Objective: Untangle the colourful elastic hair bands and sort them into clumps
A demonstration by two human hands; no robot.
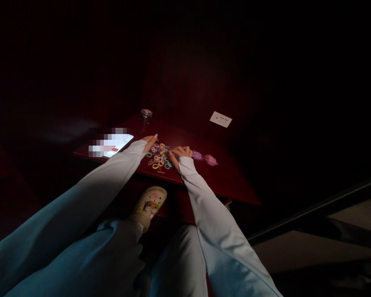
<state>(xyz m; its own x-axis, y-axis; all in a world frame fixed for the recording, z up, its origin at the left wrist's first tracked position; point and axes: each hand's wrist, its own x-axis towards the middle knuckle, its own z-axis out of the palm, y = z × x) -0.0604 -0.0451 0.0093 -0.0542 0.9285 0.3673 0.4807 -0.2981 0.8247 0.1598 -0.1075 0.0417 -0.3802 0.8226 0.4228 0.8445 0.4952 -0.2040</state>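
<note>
The small coloured bands (158, 159), yellow, green, pink and purple, lie in a loose pile on the dark red tabletop (225, 181), and this pile sits between the person's two hands. The left hand (149, 142) is at the far left edge of the pile, its fingers held close together and fairly straight, pointing away from the body and slightly towards the right; whether anything is pinched under them I cannot tell. The right hand (181, 156) is at the right edge of the pile, turned in towards it, with its fingers bent and its thumb side facing the bands; the fingertips are too small and dim to tell whether they grip one. Both arms stretch well forward: the left sleeve (108, 181), pale and long, comes up to the pile in a slant from the near left, and the right sleeve (200, 194), likewise pale, slants up from the near right, so the two forearms draw together towards the bands. Just to the right of the pile, past the right hand, are a purple bundle (197, 155) and a pink bundle (210, 160) of fine strands. Left of the pile lies a lit screen (119, 142), partly blurred out; beyond the pile and to its left stands a clear jar (146, 116). Farther off, beyond the pile to the right, is a white socket plate (221, 119). On the near side of the pile, below the tabletop, shows a light clog (151, 206) with small decorations.
</note>
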